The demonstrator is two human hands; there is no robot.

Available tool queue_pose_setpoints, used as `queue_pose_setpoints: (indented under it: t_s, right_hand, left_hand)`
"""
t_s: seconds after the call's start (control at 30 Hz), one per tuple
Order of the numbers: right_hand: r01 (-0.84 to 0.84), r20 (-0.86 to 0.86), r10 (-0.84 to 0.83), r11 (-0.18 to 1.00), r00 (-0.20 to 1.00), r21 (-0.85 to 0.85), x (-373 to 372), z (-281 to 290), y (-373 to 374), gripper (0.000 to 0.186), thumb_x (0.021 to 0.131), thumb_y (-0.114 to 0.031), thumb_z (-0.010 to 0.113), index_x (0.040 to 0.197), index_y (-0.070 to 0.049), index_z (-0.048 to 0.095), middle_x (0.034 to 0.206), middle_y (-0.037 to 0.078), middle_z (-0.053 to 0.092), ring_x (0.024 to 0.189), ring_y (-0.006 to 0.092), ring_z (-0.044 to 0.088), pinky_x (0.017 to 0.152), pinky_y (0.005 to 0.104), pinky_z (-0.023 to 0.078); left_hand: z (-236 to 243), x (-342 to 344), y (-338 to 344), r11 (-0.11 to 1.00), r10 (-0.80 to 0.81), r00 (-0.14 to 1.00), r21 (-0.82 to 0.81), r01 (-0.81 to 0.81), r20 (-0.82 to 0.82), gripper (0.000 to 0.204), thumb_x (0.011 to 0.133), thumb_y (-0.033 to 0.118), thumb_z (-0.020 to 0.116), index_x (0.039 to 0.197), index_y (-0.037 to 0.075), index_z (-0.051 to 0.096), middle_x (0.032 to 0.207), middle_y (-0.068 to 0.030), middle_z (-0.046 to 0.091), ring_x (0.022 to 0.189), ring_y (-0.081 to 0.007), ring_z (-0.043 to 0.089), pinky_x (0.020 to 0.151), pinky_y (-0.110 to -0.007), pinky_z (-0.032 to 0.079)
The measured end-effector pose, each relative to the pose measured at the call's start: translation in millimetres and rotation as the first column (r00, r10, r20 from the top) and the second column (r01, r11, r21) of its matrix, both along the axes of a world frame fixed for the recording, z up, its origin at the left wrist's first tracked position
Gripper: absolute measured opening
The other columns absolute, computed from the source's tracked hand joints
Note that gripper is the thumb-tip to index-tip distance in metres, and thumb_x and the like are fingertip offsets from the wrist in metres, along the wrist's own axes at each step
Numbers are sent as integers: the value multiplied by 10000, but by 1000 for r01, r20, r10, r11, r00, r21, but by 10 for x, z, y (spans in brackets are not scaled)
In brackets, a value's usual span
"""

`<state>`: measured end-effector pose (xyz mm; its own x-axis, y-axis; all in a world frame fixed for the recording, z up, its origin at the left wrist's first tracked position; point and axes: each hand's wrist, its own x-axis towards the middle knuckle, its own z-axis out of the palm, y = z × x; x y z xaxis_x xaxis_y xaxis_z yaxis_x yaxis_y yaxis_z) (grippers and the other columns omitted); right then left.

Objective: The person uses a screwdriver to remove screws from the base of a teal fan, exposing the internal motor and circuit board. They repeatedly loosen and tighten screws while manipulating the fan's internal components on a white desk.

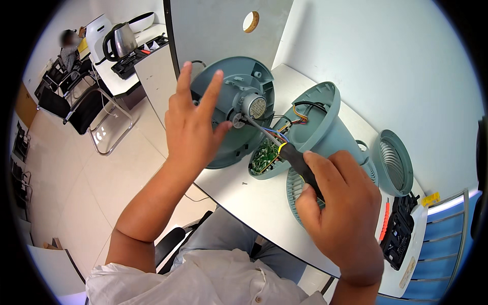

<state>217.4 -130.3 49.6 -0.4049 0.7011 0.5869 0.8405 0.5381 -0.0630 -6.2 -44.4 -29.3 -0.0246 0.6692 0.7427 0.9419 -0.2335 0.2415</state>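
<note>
My right hand (338, 208) grips a black-and-yellow screwdriver (294, 156), its shaft reaching to the pale round fitting (237, 120) beside a small silver motor (256, 107) on a round teal housing (223, 155). My left hand (195, 117) is over that housing's left side, fingers spread and raised, thumb near the fitting. Coloured wires (300, 116) run to an open teal body (328, 137) with a green circuit board (267, 156). A slatted teal part (295, 198) lies beneath, partly hidden by my right hand.
A slatted teal cover (392, 165), black tool case (399, 234) and orange-red tool (385, 219) lie right on the white table (239, 203); a small screw lies near centre. A grey panel (218, 30) stands behind. Back left: black chairs (81, 114), steel kettle (122, 40) and another person (68, 51).
</note>
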Motion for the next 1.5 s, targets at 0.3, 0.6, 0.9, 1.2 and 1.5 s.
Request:
queue_pose_setpoints:
  t_s: [0.3, 0.6, 0.9, 1.2, 1.5]
  right_hand:
    - [70, -87, -82, 989, 993, -130, -42, 88, 31, 272, 701, -23, 639, 969, 4, 675, 728, 120, 532, 573, 302, 532, 520, 388, 403]
    - [42, -116, -61, 986, 991, -160, -1, 106, 39, 243, 684, -37, 639, 924, -14, 677, 707, 126, 519, 568, 305, 527, 521, 391, 393]
    - [15, -153, -36, 990, 988, -139, 141, 21, -195, 327, 674, 8, 624, 996, 4, 676, 762, 136, 542, 600, 310, 538, 552, 368, 426]
    - [-216, -739, 110, 975, 665, -50, 267, -306, 38, 472, 901, -71, 563, 1359, 39, 538, 967, 85, 597, 762, 107, 605, 566, 232, 477]
    - [-425, -939, 327, 869, 106, 254, -97, -1408, 26, 561, 963, -113, 481, 1474, 60, 324, 1222, 160, 459, 917, 210, 613, 693, 327, 592]
  left_hand:
    - [377, 53, 260, 998, -17, 782, -52, -20, -623, 949, 624, 189, 892, 1475, 233, 475, 1614, -169, 260, 1343, -399, 437, 988, -528, 436]
    - [586, 138, 497, 922, 65, 885, -311, -230, -461, 847, 770, 459, 796, 1480, 149, 453, 1553, -262, 339, 1245, -433, 507, 981, -513, 463]
    - [467, 43, 505, 971, 67, 903, -182, -157, -423, 687, 771, 452, 801, 1290, 81, 547, 1076, -167, 608, 1003, -384, 633, 764, -464, 562]
    - [515, -36, 410, 914, 111, 994, -391, -110, -20, 764, 828, 342, 773, 1475, 117, 434, 1297, -222, 565, 1160, -382, 595, 931, -459, 512]
    - [454, -20, 437, 991, -106, 994, -82, 105, -11, 630, 867, 231, 737, 1439, 148, 487, 1252, -153, 612, 1075, -376, 626, 916, -449, 508]
